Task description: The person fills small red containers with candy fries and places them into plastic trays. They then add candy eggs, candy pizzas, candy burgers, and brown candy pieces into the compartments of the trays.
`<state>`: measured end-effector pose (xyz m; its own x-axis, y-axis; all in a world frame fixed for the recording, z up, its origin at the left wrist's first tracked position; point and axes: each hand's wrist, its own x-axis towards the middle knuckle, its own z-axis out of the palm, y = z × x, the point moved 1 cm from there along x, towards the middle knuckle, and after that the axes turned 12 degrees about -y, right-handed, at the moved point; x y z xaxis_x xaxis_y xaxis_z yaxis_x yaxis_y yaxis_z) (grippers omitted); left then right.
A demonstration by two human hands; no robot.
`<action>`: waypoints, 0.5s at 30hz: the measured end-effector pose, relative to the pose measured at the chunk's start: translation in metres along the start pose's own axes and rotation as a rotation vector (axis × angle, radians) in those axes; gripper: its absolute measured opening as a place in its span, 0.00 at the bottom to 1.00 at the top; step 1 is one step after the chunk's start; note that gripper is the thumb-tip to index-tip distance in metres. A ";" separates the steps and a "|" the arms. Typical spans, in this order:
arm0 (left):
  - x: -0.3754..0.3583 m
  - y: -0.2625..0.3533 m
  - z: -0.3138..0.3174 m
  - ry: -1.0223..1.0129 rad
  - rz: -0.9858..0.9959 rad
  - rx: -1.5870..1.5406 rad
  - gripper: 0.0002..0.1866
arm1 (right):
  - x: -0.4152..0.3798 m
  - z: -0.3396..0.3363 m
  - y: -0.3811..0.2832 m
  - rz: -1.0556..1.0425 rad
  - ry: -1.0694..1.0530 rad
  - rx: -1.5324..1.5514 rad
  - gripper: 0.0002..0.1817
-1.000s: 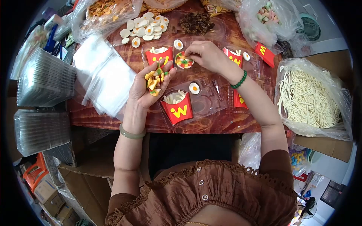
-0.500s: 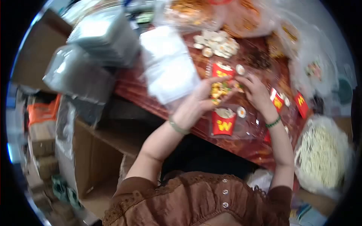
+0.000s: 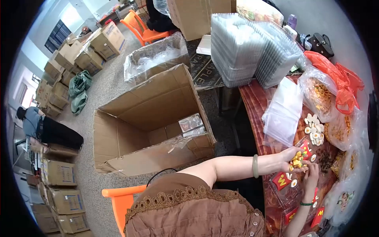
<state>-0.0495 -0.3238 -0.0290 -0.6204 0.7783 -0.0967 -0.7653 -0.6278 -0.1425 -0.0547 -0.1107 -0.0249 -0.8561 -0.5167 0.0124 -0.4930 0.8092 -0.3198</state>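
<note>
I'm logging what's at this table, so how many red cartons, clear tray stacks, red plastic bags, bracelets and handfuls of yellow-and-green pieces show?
Red cartons: 5, some partly hidden
Clear tray stacks: 2
Red plastic bags: 1
Bracelets: 2, one per wrist
Handfuls of yellow-and-green pieces: 1, in the left hand
Total: 11

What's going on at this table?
The camera wearer's left hand cups a handful of yellow candies, and the right hand is right beside it; whether it grips a piece is unclear. Red cartons lie on the table, near a cluster of egg-shaped candies and some clear sleeves. Stacked clear trays stand at one end, and an open cardboard box sits beside the table.
</note>
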 end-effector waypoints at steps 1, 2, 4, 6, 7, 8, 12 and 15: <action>-0.005 -0.002 0.000 -0.010 0.013 -0.002 0.18 | -0.001 0.001 0.002 -0.006 0.009 -0.003 0.17; -0.008 -0.005 0.002 -0.014 0.014 0.009 0.18 | -0.001 0.000 -0.001 0.004 0.005 -0.029 0.17; -0.016 -0.010 0.004 0.038 0.065 0.019 0.17 | 0.000 -0.001 -0.007 0.007 0.012 -0.059 0.16; -0.021 -0.010 0.003 0.028 0.054 0.013 0.17 | -0.002 -0.001 -0.014 0.011 0.045 -0.054 0.15; -0.024 -0.011 0.003 -0.011 0.044 0.007 0.16 | -0.004 -0.002 -0.017 0.011 0.054 -0.059 0.15; -0.027 -0.012 0.004 -0.049 0.032 0.002 0.16 | -0.005 -0.004 -0.020 0.007 0.106 -0.060 0.14; -0.041 -0.015 0.016 -0.004 0.081 0.045 0.15 | -0.006 -0.017 -0.045 0.023 0.208 0.174 0.13; -0.041 -0.010 0.007 -0.110 0.120 0.006 0.16 | -0.013 -0.040 -0.103 -0.094 0.315 0.340 0.13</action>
<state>-0.0180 -0.3497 -0.0170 -0.7221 0.6918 -0.0045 -0.6855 -0.7163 -0.1302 0.0004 -0.1762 0.0452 -0.8416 -0.4303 0.3263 -0.5366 0.5983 -0.5950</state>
